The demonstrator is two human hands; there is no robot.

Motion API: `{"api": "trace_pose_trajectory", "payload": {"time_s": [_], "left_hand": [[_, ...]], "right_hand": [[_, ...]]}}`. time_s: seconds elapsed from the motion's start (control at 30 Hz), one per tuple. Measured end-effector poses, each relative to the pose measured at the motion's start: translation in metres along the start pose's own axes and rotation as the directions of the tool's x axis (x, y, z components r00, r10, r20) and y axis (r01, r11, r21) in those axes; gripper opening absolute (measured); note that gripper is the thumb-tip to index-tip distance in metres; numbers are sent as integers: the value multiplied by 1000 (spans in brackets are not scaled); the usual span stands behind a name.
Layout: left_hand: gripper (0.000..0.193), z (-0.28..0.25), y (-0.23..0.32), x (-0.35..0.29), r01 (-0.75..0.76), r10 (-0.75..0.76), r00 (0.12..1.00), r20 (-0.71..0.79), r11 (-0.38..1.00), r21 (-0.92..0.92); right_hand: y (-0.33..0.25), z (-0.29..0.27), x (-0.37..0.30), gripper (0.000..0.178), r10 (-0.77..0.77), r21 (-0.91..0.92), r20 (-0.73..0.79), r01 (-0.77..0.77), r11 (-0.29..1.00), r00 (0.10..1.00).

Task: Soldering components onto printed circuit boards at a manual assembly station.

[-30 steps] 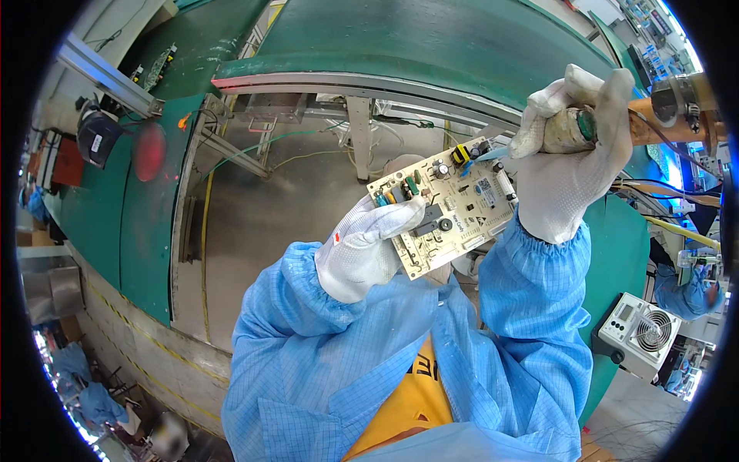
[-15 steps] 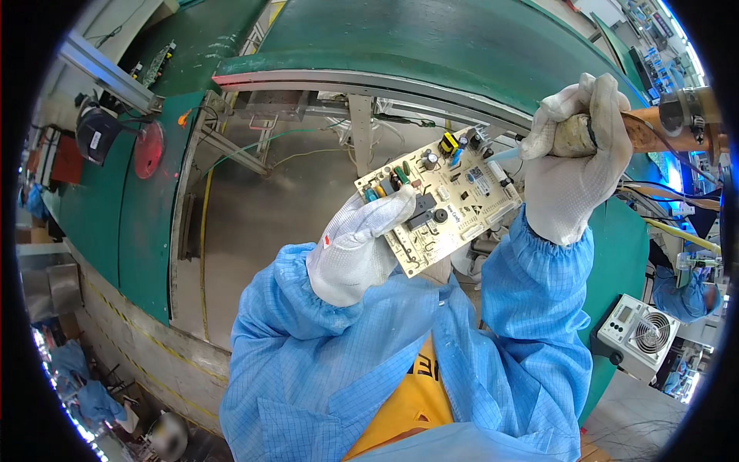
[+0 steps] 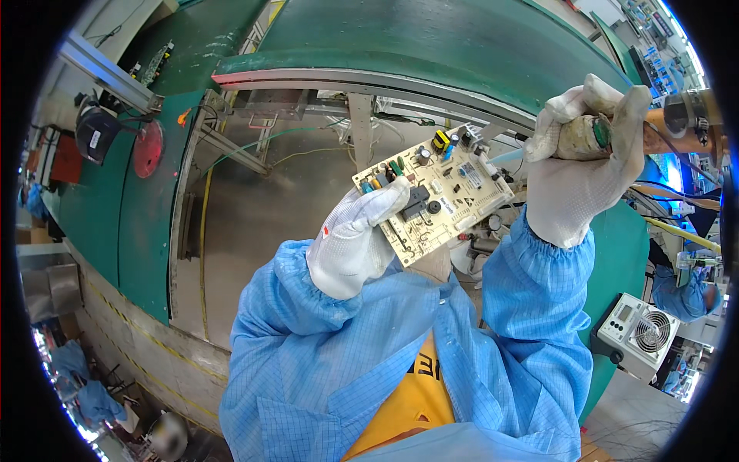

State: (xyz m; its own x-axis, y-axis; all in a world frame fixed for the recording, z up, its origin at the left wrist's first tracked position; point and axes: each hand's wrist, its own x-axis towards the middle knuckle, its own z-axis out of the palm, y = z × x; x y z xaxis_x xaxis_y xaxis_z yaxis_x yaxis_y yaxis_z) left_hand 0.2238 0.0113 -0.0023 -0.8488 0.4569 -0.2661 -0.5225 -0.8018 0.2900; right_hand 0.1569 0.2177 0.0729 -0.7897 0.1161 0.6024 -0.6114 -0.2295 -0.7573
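Note:
My left hand (image 3: 354,235), in a white glove, grips a cream circuit board (image 3: 450,204) by its left edge, thumb on top and the other fingers hidden beneath. The board is tilted in front of my chest and carries black relays, capacitors, a yellow-and-black transformer and white connectors. To the right of the board, my gloved right hand (image 3: 585,165) is raised and closed round a worn, whitish cylindrical handle (image 3: 576,138) with a green end. A pale, slim piece shows between that hand and the board; whether it belongs to the handle, I cannot tell.
A green conveyor (image 3: 400,42) with a metal edge runs across the far side. Close to my right hand is a copper-coloured pipe (image 3: 670,132). A white fan unit (image 3: 639,336) stands at right. On the left green bench (image 3: 92,223) are a dark device and a red disc (image 3: 149,149).
The board and my left hand have shifted slightly left. My right hand has moved a little right and turned, so the handle's green end now shows.

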Motion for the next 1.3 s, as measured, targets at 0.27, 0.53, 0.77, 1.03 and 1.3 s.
{"api": "trace_pose_trajectory", "payload": {"time_s": [0.27,0.53,0.77,1.03,1.3], "left_hand": [[44,-2,6,2,-43,44,997,65,999,-19],[43,-4,7,1,-25,27,998,55,999,-32],[43,-3,5,3,-11,14,999,45,998,-54],[44,-30,11,12,-19,19,1000,18,999,-40],[45,-54,18,25,4,0,999,37,995,-102]], "right_hand": [[7,-5,-8,30,-233,-285,87,248,926,969],[6,-8,-7,30,-66,-117,-3,66,991,998],[6,-3,-6,23,-292,-496,50,277,823,955],[-1,0,2,26,-227,-99,8,227,969,974],[-22,-23,2,59,231,484,20,-212,849,973]]}}
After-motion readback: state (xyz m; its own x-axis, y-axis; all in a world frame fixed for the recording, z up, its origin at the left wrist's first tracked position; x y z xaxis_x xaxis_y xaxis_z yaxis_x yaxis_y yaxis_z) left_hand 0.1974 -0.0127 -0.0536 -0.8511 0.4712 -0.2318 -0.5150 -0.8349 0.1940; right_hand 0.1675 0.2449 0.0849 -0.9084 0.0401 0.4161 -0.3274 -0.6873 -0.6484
